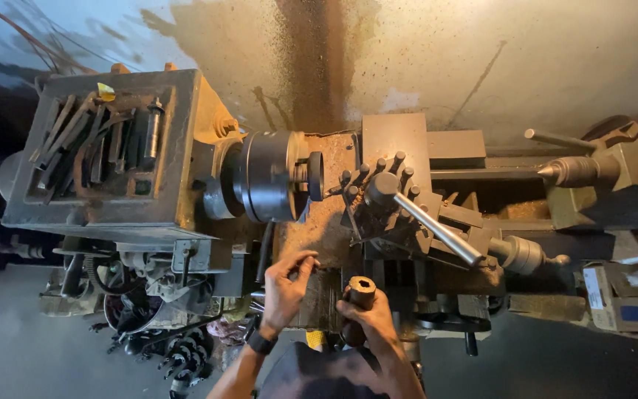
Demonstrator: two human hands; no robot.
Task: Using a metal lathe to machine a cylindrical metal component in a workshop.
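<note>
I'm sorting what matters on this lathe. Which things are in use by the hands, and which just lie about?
In use:
- left hand, pinching something too small to tell
- right hand, gripping a dark socket wrench
- lathe carriage under both

Lying about:
- tools in the headstock tray
- chuck
- tool post
- tailstock
- cardboard boxes
</note>
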